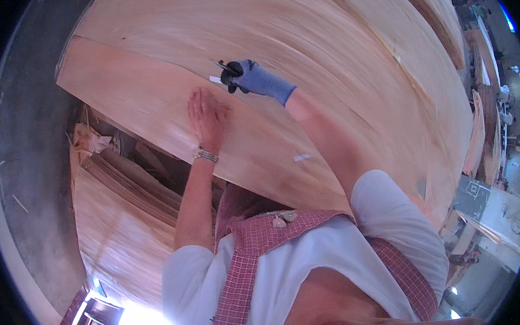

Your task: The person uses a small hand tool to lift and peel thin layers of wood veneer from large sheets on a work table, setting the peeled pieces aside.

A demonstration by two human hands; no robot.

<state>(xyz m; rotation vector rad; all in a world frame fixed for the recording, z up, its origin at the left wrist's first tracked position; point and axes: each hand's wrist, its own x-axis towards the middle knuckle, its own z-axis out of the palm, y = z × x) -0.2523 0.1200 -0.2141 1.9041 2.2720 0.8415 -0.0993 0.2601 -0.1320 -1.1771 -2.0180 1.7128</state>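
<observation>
Strips of dark wood (133,182) lie layered at nine o'clock, just below the edge of a reddish wood sheet (129,75), which runs from ten o'clock across the centre. A white scrap (301,157) rests near the middle, toward three o'clock. Of the person's hands, the gloved right hand (238,77) closes around a slim dark tool (223,64) at eleven; the bare left hand (207,118), blurred, spreads open over the sheet, visibly gripping nothing.
</observation>
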